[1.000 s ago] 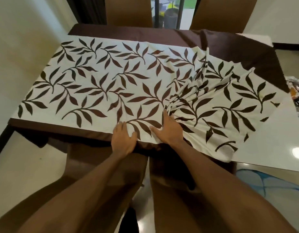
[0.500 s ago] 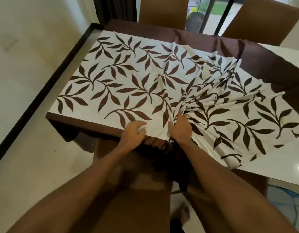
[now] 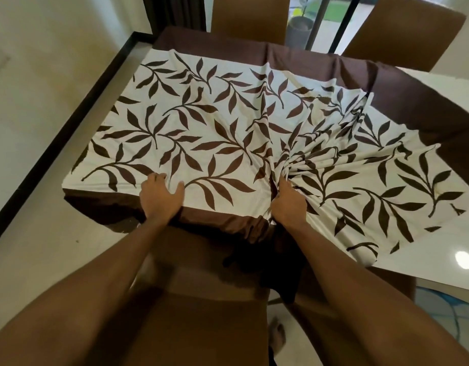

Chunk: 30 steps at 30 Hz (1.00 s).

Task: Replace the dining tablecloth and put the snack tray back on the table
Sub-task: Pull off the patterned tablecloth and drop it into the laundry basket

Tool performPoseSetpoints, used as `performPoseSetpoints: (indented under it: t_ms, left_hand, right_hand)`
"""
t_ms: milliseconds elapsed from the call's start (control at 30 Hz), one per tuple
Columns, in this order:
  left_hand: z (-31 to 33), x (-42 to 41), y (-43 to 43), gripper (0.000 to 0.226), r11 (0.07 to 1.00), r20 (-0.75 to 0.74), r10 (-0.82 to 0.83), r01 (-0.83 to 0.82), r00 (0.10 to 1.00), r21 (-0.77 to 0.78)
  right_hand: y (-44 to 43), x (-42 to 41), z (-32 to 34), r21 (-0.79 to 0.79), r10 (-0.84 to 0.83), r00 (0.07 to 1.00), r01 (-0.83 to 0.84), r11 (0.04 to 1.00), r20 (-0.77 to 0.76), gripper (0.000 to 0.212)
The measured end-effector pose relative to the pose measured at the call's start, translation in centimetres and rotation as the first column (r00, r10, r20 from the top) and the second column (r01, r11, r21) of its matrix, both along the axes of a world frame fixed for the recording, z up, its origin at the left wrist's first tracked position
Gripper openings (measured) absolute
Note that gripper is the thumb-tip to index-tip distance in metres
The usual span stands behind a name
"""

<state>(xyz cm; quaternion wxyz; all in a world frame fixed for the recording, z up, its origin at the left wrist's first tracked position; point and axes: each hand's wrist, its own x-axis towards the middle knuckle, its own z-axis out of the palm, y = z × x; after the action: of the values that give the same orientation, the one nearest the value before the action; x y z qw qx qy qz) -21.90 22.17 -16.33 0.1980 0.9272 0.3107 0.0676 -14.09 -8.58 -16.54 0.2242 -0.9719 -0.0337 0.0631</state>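
A white tablecloth (image 3: 201, 133) printed with brown leaf sprays and edged in a wide brown border lies over the left part of the counter (image 3: 426, 260). The glossy white top shows bare along the right side and at the far right corner. To the left the cloth lies fairly flat. Toward the right it is drawn into folds that fan out from one gathered point near the front edge, and its brown border hangs over that edge. The right hand (image 3: 288, 204) sits at that point, its fingers (image 3: 282, 182) closed narrowly on the bunched fabric. The left hand (image 3: 159, 199) lies on the cloth just inside the front border, thumb spread and fingers (image 3: 155, 178) bent down onto the fabric; whether they pinch any of it cannot be told. A brown chair (image 3: 201, 326) stands below the arms, tucked against the counter, and two more brown chairs (image 3: 250, 17) (image 3: 404, 30) stand at the far side. Pale floor tiles (image 3: 43, 233) meet a cream wall (image 3: 43, 48) along a black skirting strip (image 3: 69, 114). Behind are a dark curtain (image 3: 175, 9) and a glass door with a potted plant (image 3: 300, 26) outside.
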Motion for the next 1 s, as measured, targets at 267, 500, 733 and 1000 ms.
performPoseSetpoints:
  t_ms: [267,500,733,1000]
  left_hand:
    - [0.9,1.1,-12.8,0.06,0.97,0.077,-0.116,0.129,0.99,-0.208]
    - [1.4,0.0,-21.6,0.046,0.719,0.223,-0.479,0.525,0.849,-0.455]
    - [0.7,-1.1,-12.0,0.033,0.809,0.23,-0.461,0.512,0.857,-0.288]
    - [0.0,-1.0,-2.8,0.072,0.998,-0.073,-0.06,0.061,0.996,0.008]
  right_hand:
    - [-0.5,1.2,1.1,0.097,0.031,0.997,-0.024,0.995,-0.065,0.055]
    - [-1.0,1.8,2.2,0.13,0.057,0.984,-0.035,0.991,-0.17,0.08]
    - [-0.4,1.4,1.8,0.014,0.08,0.979,-0.079,0.997,-0.189,0.068]
    - [-2.3,1.3,1.7,0.067,0.057,0.986,-0.047,0.997,-0.155,0.062]
